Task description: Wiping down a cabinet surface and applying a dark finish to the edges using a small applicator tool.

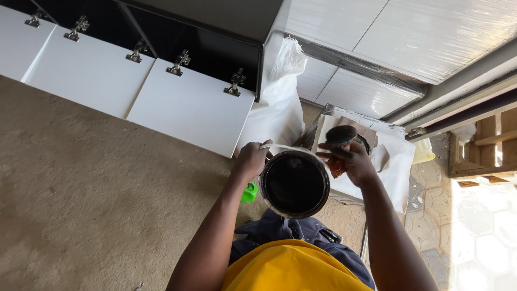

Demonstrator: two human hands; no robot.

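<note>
- We hold a round open tin (pixel 294 183) of dark liquid in front of our body, above the sandy floor (pixel 91 194), its mouth facing up at us.
- Our left hand (pixel 251 160) is closed on the tin's left rim, by the thin wire handle (pixel 280 147).
- Our right hand (pixel 350 160) is curled around a round dark lid or brush head (pixel 341 135) and a small reddish piece just past the tin's right rim; we cannot tell exactly what it is.
- A small green object (pixel 249 193) shows just below our left wrist.
- White cabinet doors (pixel 191 106) with metal hinges (pixel 235 83) lie flat on the floor ahead, and a white cloth-covered surface (pixel 396 161) sits under the right hand.
- We judge the main risk to be a spill: only one hand steadies the tin, so a tilt could send dark liquid over our clothes or the white cloth.
- A drip from whatever the right hand holds could stain the cloth too.
</note>
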